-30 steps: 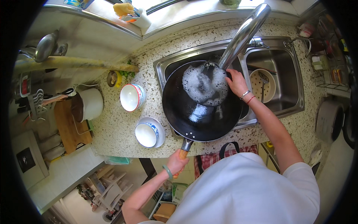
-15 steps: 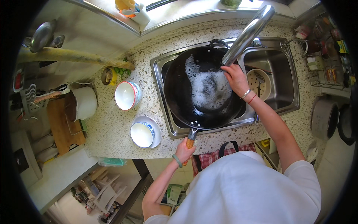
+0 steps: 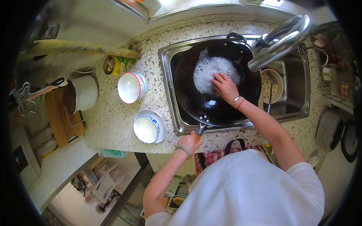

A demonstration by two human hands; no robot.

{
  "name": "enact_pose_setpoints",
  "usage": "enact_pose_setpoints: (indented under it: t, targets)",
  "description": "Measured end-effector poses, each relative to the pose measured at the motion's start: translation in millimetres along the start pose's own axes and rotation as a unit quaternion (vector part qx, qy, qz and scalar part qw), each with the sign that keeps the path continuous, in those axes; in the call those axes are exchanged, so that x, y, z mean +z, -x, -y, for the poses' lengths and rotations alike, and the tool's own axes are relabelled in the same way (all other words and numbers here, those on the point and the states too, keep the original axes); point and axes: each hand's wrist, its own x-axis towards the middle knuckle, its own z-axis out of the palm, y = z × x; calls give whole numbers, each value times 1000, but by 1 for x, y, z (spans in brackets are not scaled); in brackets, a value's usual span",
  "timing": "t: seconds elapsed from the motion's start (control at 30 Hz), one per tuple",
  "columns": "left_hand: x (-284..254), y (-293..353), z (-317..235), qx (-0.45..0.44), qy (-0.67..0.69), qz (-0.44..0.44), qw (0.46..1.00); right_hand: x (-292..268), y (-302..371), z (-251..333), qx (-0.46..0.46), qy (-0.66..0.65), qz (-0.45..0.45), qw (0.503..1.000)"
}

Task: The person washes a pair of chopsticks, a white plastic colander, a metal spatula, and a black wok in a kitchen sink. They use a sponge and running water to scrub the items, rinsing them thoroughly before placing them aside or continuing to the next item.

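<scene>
A large black wok (image 3: 188,94) rests over the left basin of the sink, with white soapy foam (image 3: 205,71) in its bottom. My left hand (image 3: 188,143) is closed around the wok's wooden handle (image 3: 198,137) at the counter's front edge. Inside the wok, my right hand (image 3: 226,89) reaches down to the suds, fingers apart. Its fingertips touch the foam, and nothing shows in them. The chrome faucet (image 3: 281,43) arches above the wok's right side, its spout end near the rim.
To the left stand a red-rimmed bowl (image 3: 129,88) and a blue-and-white bowl (image 3: 146,130) on a plate (image 3: 162,124). A cream strainer (image 3: 267,94) with a metal utensil (image 3: 271,81) lies in the right basin. A white pot (image 3: 86,93) and cutting board (image 3: 62,122) sit further left.
My right hand has left the faucet's spout end and moved down-left into the foam. The spout has swung rightward, and the foam has shifted. My left hand keeps hold of the handle.
</scene>
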Motion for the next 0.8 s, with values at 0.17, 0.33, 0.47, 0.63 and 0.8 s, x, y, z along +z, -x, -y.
enact_pose_setpoints:
  t: [0.17, 0.33, 0.47, 0.63, 0.8]
  targets:
    - [-19, -8, -9, -30, 4, -11, 999, 5, 15, -2, -16, -22, 11, 1000]
    - [-52, -22, -37, 43, -29, -206, 977, 9, 41, 9, -15, -21, 71, 997]
    - [-25, -40, -38, 135, -146, -137, 970, 8, 53, 28, 19, -37, 152, 987]
    - [-16, -44, -34, 162, -135, -121, 970, 6, 57, 28, 10, -3, 143, 990]
    - [-36, -17, -32, 56, -109, -183, 975, -6, 60, 25, 22, 16, 137, 990]
